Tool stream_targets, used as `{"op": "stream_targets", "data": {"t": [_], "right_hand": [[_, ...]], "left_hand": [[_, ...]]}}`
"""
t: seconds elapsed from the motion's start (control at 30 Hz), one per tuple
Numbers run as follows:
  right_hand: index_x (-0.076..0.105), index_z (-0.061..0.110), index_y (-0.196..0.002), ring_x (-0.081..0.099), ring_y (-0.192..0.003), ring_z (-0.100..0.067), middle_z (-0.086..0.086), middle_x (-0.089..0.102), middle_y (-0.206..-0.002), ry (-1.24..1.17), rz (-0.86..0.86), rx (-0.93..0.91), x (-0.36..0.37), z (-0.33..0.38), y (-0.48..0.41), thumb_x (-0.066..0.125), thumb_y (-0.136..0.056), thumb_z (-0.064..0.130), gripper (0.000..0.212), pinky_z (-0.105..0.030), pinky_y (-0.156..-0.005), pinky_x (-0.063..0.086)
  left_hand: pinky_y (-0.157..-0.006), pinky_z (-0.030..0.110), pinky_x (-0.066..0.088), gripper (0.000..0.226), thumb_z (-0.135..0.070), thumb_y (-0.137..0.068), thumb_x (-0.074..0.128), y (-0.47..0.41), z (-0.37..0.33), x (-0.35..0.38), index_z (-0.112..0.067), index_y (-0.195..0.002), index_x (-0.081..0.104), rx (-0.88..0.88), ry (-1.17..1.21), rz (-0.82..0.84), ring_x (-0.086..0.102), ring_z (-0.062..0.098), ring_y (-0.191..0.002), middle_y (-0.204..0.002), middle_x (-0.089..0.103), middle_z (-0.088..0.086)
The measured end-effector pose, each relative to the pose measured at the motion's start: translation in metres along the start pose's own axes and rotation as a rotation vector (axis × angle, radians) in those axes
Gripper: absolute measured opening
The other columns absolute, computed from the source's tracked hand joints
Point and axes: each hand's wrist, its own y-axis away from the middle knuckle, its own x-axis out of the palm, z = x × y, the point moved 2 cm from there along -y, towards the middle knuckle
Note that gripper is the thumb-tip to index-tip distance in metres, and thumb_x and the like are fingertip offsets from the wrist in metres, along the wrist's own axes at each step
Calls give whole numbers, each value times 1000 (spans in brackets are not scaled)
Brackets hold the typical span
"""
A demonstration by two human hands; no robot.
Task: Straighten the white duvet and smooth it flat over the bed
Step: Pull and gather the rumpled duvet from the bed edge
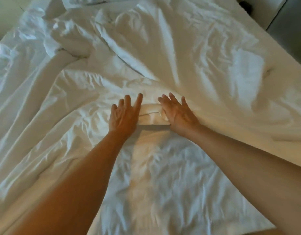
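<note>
The white duvet covers nearly the whole view, creased and bunched, with thick rolls of cloth at the upper left. A raised fold of it sits in the middle, squeezed between both hands. My left hand lies flat on the duvet against the fold's left side, fingers spread. My right hand presses against the fold's right side, fingers spread and pointing away from me. Neither hand grips any cloth. Both forearms reach in from the bottom corners.
A pillow edge shows at the top. Beyond the bed's right edge, at the top right, lie grey floor and a small dark object. Flatter wrinkled fabric lies between my arms.
</note>
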Motion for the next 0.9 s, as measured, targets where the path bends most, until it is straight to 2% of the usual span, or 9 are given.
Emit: {"op": "stream_targets", "data": {"t": [0.13,0.23,0.3,0.37,0.53,0.63,0.7,0.77,0.9], "right_hand": [[-8,11,-154,-12,-149,-24,-3,-9,-163,-24,180,-76,-11,5,26,48,-83,-11,93,-49,-120,3],[-16,12,-152,-13,-149,-26,-3,-16,-162,50,368,-137,5,21,57,45,-85,-5,92,-46,-119,2],[-15,14,-152,-11,-149,-26,-3,-15,-162,39,462,-158,25,42,87,47,-87,0,91,-45,-119,3],[-13,15,-153,-10,-149,-27,-3,-13,-162,-7,544,-164,45,65,123,48,-91,4,88,-45,-119,3],[-22,16,-151,-21,-146,-27,0,-27,-159,-60,663,-158,72,94,188,49,-93,2,93,-46,-120,-4],[-24,19,-150,-23,-146,-26,1,-29,-158,-74,650,-133,71,95,201,49,-93,5,94,-49,-120,-3],[-26,21,-150,-23,-146,-25,2,-28,-158,-78,607,-104,68,97,202,50,-91,10,96,-52,-119,-4],[-30,23,-147,-28,-144,-24,-1,-30,-157,-93,536,-102,66,108,204,56,-87,14,106,-52,-118,-8],[-27,24,-149,-34,-141,-21,-1,-34,-155,-164,416,-258,59,170,189,58,-82,24,108,-51,-118,-12]], "left_hand": [[-94,55,36,79,-8,-80,52,21,54,6,-22,-150,20,-296,77,-17,42,35,-123,-144,38,14],[-91,64,44,52,-5,-79,36,75,75,26,-5,-124,61,-8,99,-6,58,47,-114,-123,64,18],[-79,66,49,41,1,-69,53,122,71,42,-3,-105,71,162,39,54,65,49,-97,-106,71,18],[-78,60,52,54,9,-52,69,176,57,49,-5,-104,73,186,58,190,67,44,-95,-106,72,14],[-81,59,52,64,11,-60,61,266,37,51,-4,-122,57,161,223,215,64,45,-103,-117,68,16],[-100,58,39,104,10,-48,78,291,37,42,-10,-142,38,111,270,304,51,39,-126,-140,53,13],[-114,53,21,110,7,-59,71,310,49,26,-16,-153,19,-6,264,319,26,28,-144,-157,30,7],[-117,51,13,110,-6,-68,72,332,76,15,-16,-155,6,-154,234,311,9,23,-149,-162,13,5],[-117,54,10,109,-16,-70,79,372,141,5,-9,-154,10,-414,173,335,11,26,-148,-161,13,9]]}}
